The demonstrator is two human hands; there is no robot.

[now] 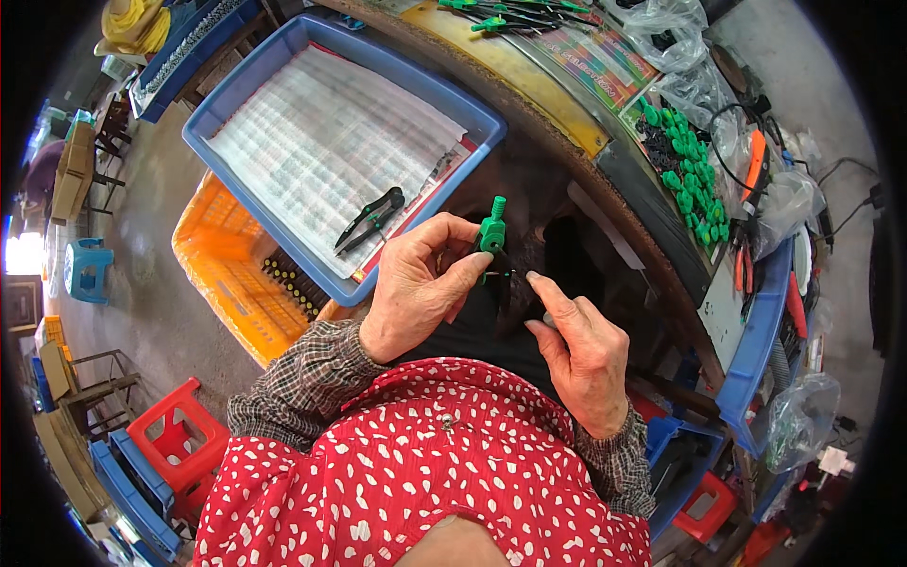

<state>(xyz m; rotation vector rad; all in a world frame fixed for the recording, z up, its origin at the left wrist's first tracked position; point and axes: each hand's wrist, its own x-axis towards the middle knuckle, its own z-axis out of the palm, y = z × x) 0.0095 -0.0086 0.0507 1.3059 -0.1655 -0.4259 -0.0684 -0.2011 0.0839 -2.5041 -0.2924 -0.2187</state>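
My left hand (425, 276) pinches a green-headed drawing compass (493, 227) between thumb and fingers. Its ridged green stem points up, and thin black legs hang below, hard to make out against the dark background. Close on the right of those legs is my right hand (584, 354), with the index finger and thumb reaching toward them and the other fingers curled in. Something small and greyish shows between this thumb and index finger, too unclear to name. Beyond my left hand, a black two-legged piece (370, 219) lies on white paper in a blue tray (345, 291).
An orange crate (217, 269) sits under the tray. On the curved workbench (529, 80) lie a heap of green heads (694, 175), several black-legged compasses (510, 14), clear plastic bags (666, 33) and an orange-handled tool (755, 163). A red stool (179, 430) stands at the left.
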